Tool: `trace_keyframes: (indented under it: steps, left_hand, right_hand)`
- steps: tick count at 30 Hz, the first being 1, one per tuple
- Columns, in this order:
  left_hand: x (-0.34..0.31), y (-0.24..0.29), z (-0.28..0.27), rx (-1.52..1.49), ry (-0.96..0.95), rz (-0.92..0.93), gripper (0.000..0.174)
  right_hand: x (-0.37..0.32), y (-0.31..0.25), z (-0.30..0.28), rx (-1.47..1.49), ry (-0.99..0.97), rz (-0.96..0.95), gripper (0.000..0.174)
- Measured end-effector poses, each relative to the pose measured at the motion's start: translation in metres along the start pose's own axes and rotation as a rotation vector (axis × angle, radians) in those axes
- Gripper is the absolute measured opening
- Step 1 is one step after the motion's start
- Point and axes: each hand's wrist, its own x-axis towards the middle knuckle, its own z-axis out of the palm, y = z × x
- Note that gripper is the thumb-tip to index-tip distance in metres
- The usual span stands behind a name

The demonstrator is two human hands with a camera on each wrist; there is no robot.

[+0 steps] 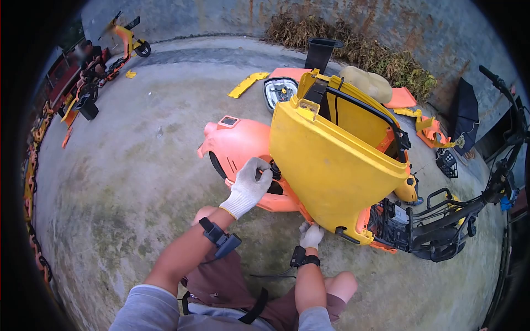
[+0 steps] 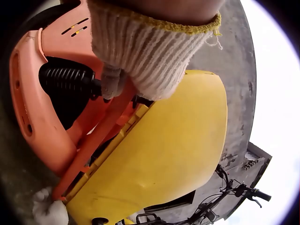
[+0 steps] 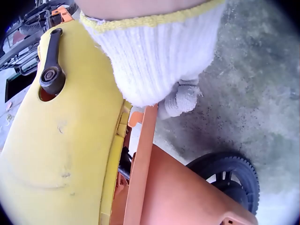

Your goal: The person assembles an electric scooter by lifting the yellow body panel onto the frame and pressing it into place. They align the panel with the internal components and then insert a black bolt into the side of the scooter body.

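The left hand (image 1: 251, 185) grips the slim, plain orange strip (image 2: 98, 136) at its far end, the right hand (image 1: 312, 236) its near end, beside a scuffed yellow shell (image 1: 334, 171).

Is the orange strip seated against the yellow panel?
Not seated: a gap separates the orange strip from the yellow panel; hooked tab exposed.

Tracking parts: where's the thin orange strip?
Left wrist view, left of centre: the orange strip slants beside the yellow panel, from left grip down to right grip.
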Motion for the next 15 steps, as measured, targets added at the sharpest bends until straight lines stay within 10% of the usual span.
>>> trace_keyframes:
  steps: [15]
  left_hand:
    - [0.012, -0.009, -0.005, -0.134, -0.158, -0.066, 0.015]
  right_hand:
    - [-0.008, -0.018, 0.014, -0.037, 0.071, 0.099, 0.012]
